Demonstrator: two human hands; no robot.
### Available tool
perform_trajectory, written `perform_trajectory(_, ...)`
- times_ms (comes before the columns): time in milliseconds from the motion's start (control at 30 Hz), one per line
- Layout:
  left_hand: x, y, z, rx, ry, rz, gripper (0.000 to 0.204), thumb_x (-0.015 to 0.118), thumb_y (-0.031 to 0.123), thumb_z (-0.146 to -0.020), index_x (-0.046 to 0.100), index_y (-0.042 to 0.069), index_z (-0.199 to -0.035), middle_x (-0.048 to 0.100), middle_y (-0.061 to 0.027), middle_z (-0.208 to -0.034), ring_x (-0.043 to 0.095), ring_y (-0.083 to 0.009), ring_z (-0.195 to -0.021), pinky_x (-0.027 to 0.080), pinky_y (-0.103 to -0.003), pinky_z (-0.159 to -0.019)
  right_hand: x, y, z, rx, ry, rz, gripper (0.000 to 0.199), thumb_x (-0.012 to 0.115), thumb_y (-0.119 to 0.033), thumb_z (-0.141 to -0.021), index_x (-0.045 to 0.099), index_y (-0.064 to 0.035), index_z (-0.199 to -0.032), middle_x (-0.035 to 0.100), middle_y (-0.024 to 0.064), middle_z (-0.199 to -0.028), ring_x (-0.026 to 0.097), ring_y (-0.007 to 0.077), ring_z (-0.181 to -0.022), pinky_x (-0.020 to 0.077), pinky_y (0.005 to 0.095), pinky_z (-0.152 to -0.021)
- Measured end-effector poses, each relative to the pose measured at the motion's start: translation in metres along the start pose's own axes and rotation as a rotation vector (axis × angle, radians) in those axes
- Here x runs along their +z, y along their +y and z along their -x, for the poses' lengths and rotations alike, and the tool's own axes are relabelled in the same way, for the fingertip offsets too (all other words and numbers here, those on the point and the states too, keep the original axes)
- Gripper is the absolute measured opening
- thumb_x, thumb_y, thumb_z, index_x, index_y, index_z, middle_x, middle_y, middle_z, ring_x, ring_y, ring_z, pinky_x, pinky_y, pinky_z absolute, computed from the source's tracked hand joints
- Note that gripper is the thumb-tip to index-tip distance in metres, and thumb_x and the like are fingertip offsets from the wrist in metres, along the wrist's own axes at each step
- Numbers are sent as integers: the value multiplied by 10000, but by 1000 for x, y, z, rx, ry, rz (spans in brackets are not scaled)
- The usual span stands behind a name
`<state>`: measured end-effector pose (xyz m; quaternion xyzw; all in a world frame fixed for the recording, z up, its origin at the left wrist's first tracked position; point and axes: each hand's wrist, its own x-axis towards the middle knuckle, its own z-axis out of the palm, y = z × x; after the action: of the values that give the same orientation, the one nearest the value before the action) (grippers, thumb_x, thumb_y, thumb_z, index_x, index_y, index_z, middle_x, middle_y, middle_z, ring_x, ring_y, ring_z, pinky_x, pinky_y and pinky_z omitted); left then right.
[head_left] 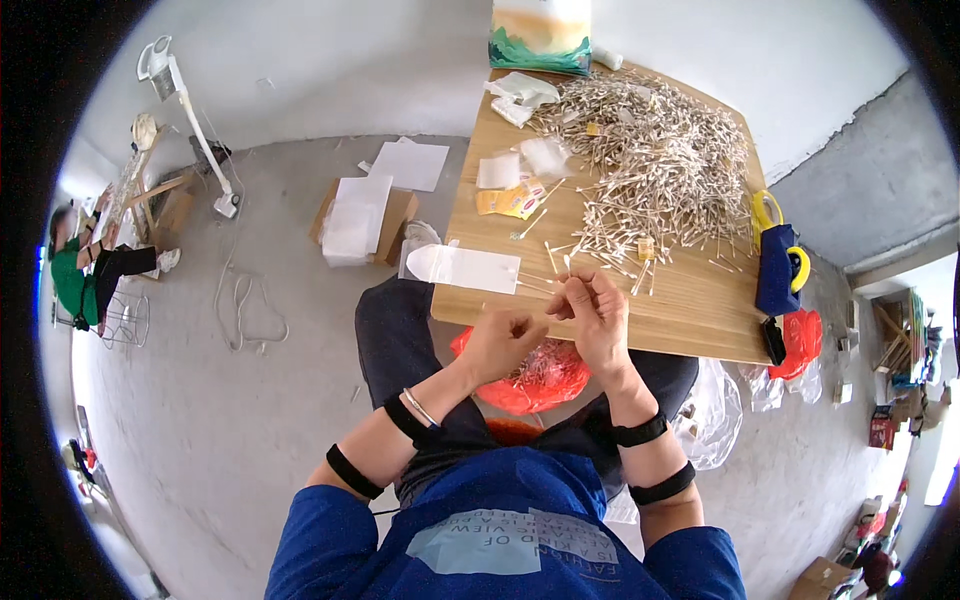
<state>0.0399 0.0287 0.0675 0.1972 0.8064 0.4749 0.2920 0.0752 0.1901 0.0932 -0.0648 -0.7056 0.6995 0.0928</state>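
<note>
My right hand (597,318) is just over the table's near edge, its thumb and fingers pinching a cotton swab (567,262) whose white tip points away from me. Close by on the left, my left hand (505,346) is curled, fingertips pressed together; whatever they may hold is too small to make out. A flat white paper sleeve (465,268) with a rounded end lies near the table's left edge, a few swab sticks (535,284) showing at its right end. Beyond my hands spreads a large heap of loose cotton swabs (660,150).
Yellow packets (512,199) and clear plastic pieces (498,170) lie at the table's left. A blue tape dispenser (778,270) hangs over its right edge. Below, between my legs, a red bag (535,385) holds swabs. An open carton (397,222) stands left; another person (78,265) sits far left.
</note>
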Motion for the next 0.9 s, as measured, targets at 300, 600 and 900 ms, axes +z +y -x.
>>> perform_trajectory(300, -2, 7, -7, 228, 294, 495, 251, 566, 194, -980, 637, -1, -1122, 679, -67, -970, 629, -113, -912, 511, -252, -835, 1, 14, 6, -14, -55, 184, 122, 535, -68, -967, 607, 25, -999, 678, 93, -740, 629, 129, -646, 511, 279, -611)
perform_trajectory(600, 13, -24, -10, 165, 431, 672, 192, 593, 168, -974, 616, 1, -1064, 641, -16, -933, 566, -64, -863, 465, -206, -782, 13, 33, 18, 57, -108, 269, 147, 598, -98, -930, 615, 39, -983, 705, 171, -804, 708, 237, -731, 543, 348, -643)
perform_trajectory(900, 19, -35, -16, 150, 392, 659, 305, 562, 292, -990, 632, -4, -977, 648, -46, -883, 589, -90, -801, 499, -258, -738, 13, 48, 11, 88, -175, 232, 127, 582, -99, -928, 617, 16, -887, 677, 203, -770, 682, 322, -678, 530, 382, -621)
